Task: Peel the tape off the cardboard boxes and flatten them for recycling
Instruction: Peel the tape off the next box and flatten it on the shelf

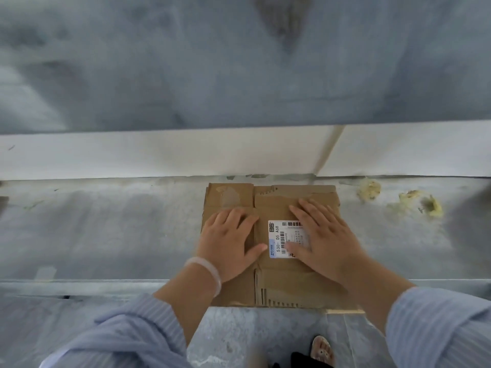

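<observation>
A brown cardboard box (276, 285) lies flattened on a grey ledge (106, 229), its near edge hanging slightly over the front. A white shipping label (279, 239) with barcodes sits on its top face, and a patch of clear tape residue (230, 197) shows at the far left corner. My left hand (231, 240) presses flat on the left half with fingers straight. On the right half my right hand (325, 240) presses flat too, partly covering the label.
A white wall strip (159, 155) rises behind the ledge, with a diagonal seam at right. Yellowish foam blobs (369, 189) stick to the ledge right of the box. A taped patch (46, 272) lies at the ledge's left front. My sandalled foot (321, 350) shows on the floor below.
</observation>
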Demonstrator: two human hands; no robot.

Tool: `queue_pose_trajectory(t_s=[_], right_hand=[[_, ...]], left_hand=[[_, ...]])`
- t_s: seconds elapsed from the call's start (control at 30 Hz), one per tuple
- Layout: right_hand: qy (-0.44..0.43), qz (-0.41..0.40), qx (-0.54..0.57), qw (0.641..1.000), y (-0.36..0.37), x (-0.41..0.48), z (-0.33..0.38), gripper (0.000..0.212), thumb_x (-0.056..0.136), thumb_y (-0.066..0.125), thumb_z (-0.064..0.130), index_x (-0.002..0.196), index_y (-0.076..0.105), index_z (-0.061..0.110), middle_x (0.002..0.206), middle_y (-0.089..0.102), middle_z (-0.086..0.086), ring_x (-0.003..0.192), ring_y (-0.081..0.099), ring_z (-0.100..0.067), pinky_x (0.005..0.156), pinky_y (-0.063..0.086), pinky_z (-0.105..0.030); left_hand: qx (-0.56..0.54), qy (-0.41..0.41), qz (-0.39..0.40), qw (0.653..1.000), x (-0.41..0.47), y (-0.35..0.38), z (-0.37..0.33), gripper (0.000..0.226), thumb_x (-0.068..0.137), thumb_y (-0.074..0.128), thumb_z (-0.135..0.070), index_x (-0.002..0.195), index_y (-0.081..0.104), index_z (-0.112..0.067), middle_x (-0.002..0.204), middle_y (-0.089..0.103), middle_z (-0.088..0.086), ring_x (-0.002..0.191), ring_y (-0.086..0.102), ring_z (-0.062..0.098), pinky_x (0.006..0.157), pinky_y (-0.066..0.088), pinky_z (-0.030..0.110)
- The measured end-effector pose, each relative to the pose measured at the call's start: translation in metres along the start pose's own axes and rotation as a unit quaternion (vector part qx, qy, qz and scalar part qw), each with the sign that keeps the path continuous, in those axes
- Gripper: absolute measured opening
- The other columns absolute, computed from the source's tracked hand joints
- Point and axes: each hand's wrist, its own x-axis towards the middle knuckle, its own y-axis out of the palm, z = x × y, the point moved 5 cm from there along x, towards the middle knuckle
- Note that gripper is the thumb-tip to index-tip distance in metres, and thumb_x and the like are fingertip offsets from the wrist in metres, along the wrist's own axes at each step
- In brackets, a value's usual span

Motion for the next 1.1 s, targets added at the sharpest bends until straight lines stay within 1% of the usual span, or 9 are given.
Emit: queue_pose_trajectory(t_s=[0.1,0.17,0.33,0.53,0.67,0.77,0.87,1.0,1.1], right_hand=[[0.009,0.009,-0.016,1.000,0.004,0.020,-0.001,0.088,0.079,0.005,0.078,0.154,-0.004,0.033,0.163,-0.009,0.004,0.148,-0.012,-0.013,0.121,-0.005,-0.040],[0.013,0.006,-0.031,0.999,0.010,0.022,-0.004,0.088,0.079,0.002,0.078,0.154,-0.004,0.033,0.163,-0.010,0.004,0.148,-0.012,-0.014,0.121,-0.005,-0.040],[0.017,-0.004,-0.024,1.000,0.017,0.024,-0.006,0.087,0.080,0.007,0.079,0.154,0.002,0.033,0.163,-0.005,0.006,0.149,-0.010,-0.012,0.121,-0.005,-0.039],[0.019,-0.012,-0.016,1.000,0.013,0.024,-0.006,0.088,0.080,0.005,0.078,0.154,-0.005,0.032,0.161,-0.013,0.008,0.147,-0.016,-0.010,0.121,-0.008,-0.036],[0.059,-0.013,-0.018,0.998,0.012,0.014,-0.017,0.088,0.083,0.001,0.074,0.154,-0.012,0.025,0.161,-0.017,0.006,0.146,-0.020,-0.009,0.120,-0.009,-0.035],[0.062,-0.002,-0.034,0.997,0.013,0.003,-0.026,0.087,0.083,-0.001,0.074,0.153,-0.014,0.025,0.160,-0.019,0.007,0.145,-0.022,-0.008,0.120,-0.011,-0.037],[0.065,0.004,-0.040,0.997,0.015,0.002,-0.028,0.087,0.083,0.000,0.074,0.153,-0.014,0.025,0.159,-0.020,0.008,0.144,-0.021,-0.007,0.119,-0.013,-0.038],[0.067,0.006,-0.023,0.997,0.017,0.006,-0.029,0.086,0.083,0.003,0.074,0.153,-0.012,0.026,0.160,-0.018,0.008,0.143,-0.021,-0.005,0.120,-0.012,-0.038],[0.073,0.009,-0.006,0.997,0.013,0.003,-0.030,0.086,0.082,0.003,0.075,0.153,-0.012,0.028,0.160,-0.017,0.010,0.141,-0.024,-0.003,0.119,-0.013,-0.037]], left_hand=[[0.008,-0.036,0.031,0.999,0.017,0.015,0.009,0.086,0.080,0.005,-0.083,0.153,0.008,-0.036,0.162,0.002,-0.005,0.149,0.001,0.021,0.120,0.003,0.047],[0.011,-0.042,0.035,0.998,0.021,0.024,0.012,0.090,0.077,-0.003,-0.086,0.153,-0.002,-0.037,0.162,-0.010,-0.008,0.148,-0.011,0.016,0.119,-0.002,0.048],[-0.001,-0.046,0.032,0.998,0.023,0.031,0.013,0.090,0.076,0.002,-0.086,0.152,0.000,-0.039,0.162,-0.009,-0.008,0.148,-0.013,0.015,0.119,-0.004,0.047],[-0.014,-0.048,0.022,0.999,0.023,0.024,0.014,0.089,0.077,0.006,-0.085,0.153,-0.001,-0.039,0.161,-0.012,-0.010,0.147,-0.014,0.012,0.119,-0.006,0.045],[-0.020,-0.089,0.005,0.996,0.011,0.020,0.026,0.082,0.084,-0.003,-0.074,0.153,-0.006,-0.032,0.161,-0.013,-0.010,0.146,-0.017,0.009,0.120,-0.007,0.040],[-0.013,-0.108,0.023,0.994,-0.001,0.022,0.037,0.080,0.084,-0.005,-0.073,0.151,-0.016,-0.030,0.159,-0.020,-0.008,0.145,-0.020,0.010,0.119,-0.013,0.039],[-0.009,-0.113,0.038,0.993,-0.002,0.026,0.040,0.083,0.082,-0.006,-0.074,0.150,-0.018,-0.029,0.157,-0.024,-0.007,0.145,-0.022,0.011,0.117,-0.016,0.038],[-0.020,-0.115,0.054,0.992,0.002,0.029,0.041,0.084,0.080,-0.007,-0.076,0.150,-0.019,-0.031,0.156,-0.027,-0.009,0.145,-0.022,0.011,0.118,-0.014,0.037],[-0.046,-0.115,0.067,0.990,0.001,0.025,0.044,0.082,0.081,0.001,-0.077,0.149,-0.017,-0.035,0.157,-0.025,-0.012,0.145,-0.022,0.008,0.119,-0.012,0.036]])
